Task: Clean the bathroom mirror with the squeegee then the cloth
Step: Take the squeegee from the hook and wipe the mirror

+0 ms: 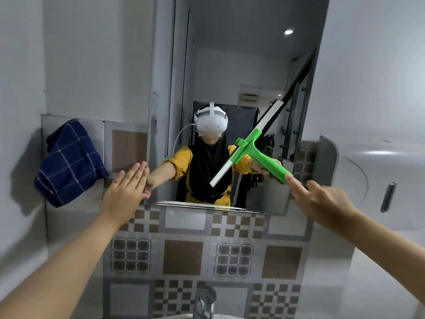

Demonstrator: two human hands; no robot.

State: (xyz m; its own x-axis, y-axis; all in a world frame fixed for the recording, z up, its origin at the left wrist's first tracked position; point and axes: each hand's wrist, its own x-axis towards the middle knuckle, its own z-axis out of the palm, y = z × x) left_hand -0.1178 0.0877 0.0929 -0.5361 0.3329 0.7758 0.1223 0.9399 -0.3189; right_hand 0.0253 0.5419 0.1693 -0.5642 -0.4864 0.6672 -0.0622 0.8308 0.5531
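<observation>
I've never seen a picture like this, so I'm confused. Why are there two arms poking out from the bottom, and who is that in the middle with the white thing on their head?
The picture comes from a camera worn on a person's head, so you see their own two arms reaching forward. In front is a bathroom mirror, and the figure in the middle is the same person's reflection, wearing that white headset.

The right hand grips the handle of a green squeegee, a wiper for glass, with its blade tilted across the mirror. The left hand is flat, fingers straight, at the mirror's left edge.

A blue checked cloth hangs on the wall to the left, waiting for later. Below the mirror are patterned tiles, and a tap peeks up at the bottom.
</observation>
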